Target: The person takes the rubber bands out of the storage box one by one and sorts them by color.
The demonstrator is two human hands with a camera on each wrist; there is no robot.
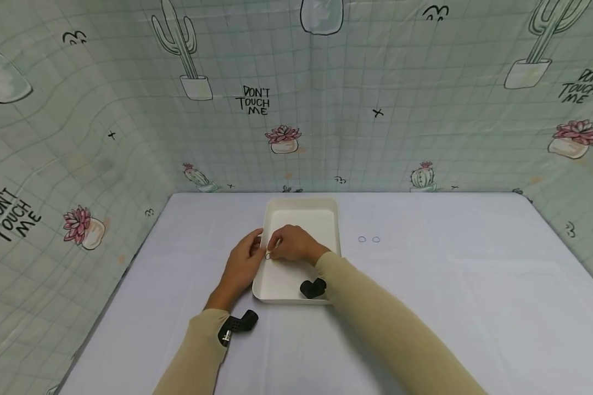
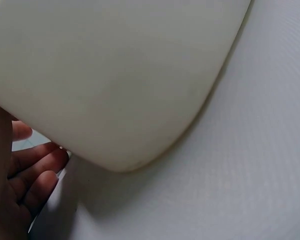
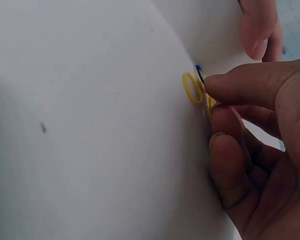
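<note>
1. Cactus-print cloth [image 1: 346, 109] covers the far and side walls.
2. White table [image 1: 449, 302] spreads below it.
3. Right sleeve [image 1: 385, 323] slants from the near right, leftward and far, over the tray; left sleeve [image 1: 192, 351] comes from the near left and angles far and right.
4. Tray [image 1: 316, 214]: white, rectangular, its long axis running near to far, around the middle of the table's far half.
5. Right hand [image 1: 294, 244], knuckles up, bends over the tray toward its left wall, thumb and forefinger nearly together, pinching small rings; their number cannot be told.
6. Left hand [image 1: 242, 263] lies along the tray's left side, half curled, gripping the rim with thumb inside and fingers outside.
7. Dark wrist cameras [image 1: 242, 323] sit at both wrists.
8. Two rings [image 1: 362, 236] lie flat side by side, right of the tray.
9. Yellow ring [image 3: 186, 89] at the right fingertips stands on edge, slightly tilted, inside the tray's left wall; blue ring [image 3: 199, 73] shows partly, just beside it.
</note>
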